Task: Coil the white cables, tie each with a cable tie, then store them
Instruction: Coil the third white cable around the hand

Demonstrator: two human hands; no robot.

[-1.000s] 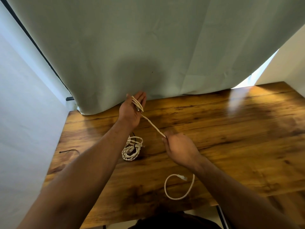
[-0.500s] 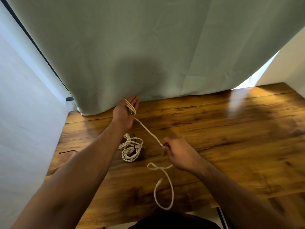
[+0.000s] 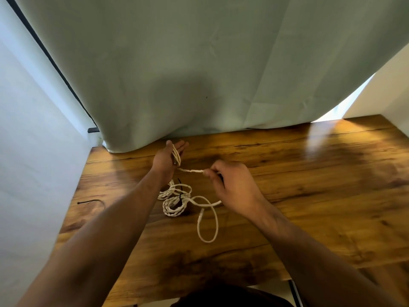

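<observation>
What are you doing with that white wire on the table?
A person is winding a white cable into loops around the flat left hand. The right hand pinches the cable and feeds it across. Its loose end lies curled on the wooden table. Next to that sits another coiled bundle, which looks tied with something black. A spare black cable tie lies near the table's left edge.

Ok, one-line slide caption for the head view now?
White cable loops around the left hand while the right hand pinches its strand; another coiled cable lies on the wooden table.
</observation>
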